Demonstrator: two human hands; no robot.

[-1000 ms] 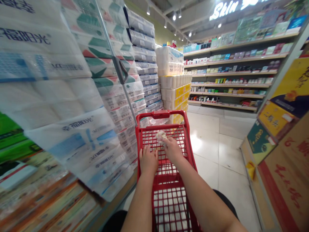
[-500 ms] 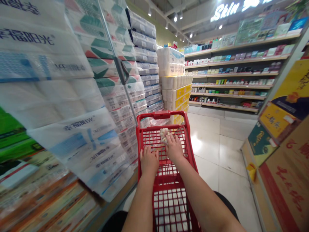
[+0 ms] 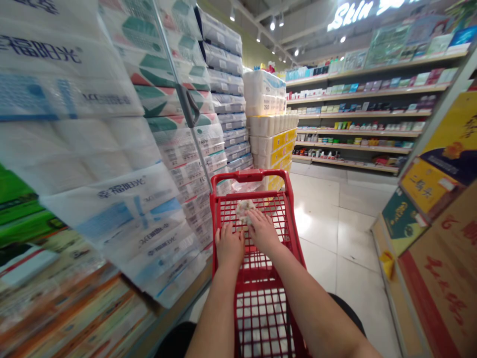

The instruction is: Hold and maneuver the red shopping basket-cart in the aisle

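Observation:
A crumpled whitish cloth point(image 3: 244, 209) lies against the upper grid of a red plastic shopping cart point(image 3: 263, 283). My right hand point(image 3: 264, 231) has its fingers over the cloth, gripping it and pressing it to the grid. To its left, my left hand point(image 3: 229, 244) rests on the same grid, fingers spread over the bars and holding nothing I can see. The cart's raised red handle point(image 3: 249, 175) stands beyond both hands. Beneath my fingers, part of the cloth is hidden.
Tall stacks of wrapped tissue packs point(image 3: 126, 199) rise close on the left, with a metal pole point(image 3: 167, 49) beside the cart. Liquor cartons point(image 3: 443, 278) line the right side. Tiled floor point(image 3: 320, 223) leads to skincare shelves point(image 3: 365, 92) at the back.
My right hand has moved a little left and down with the cloth, which now looks more flattened. The left hand stays on the grid almost unmoved.

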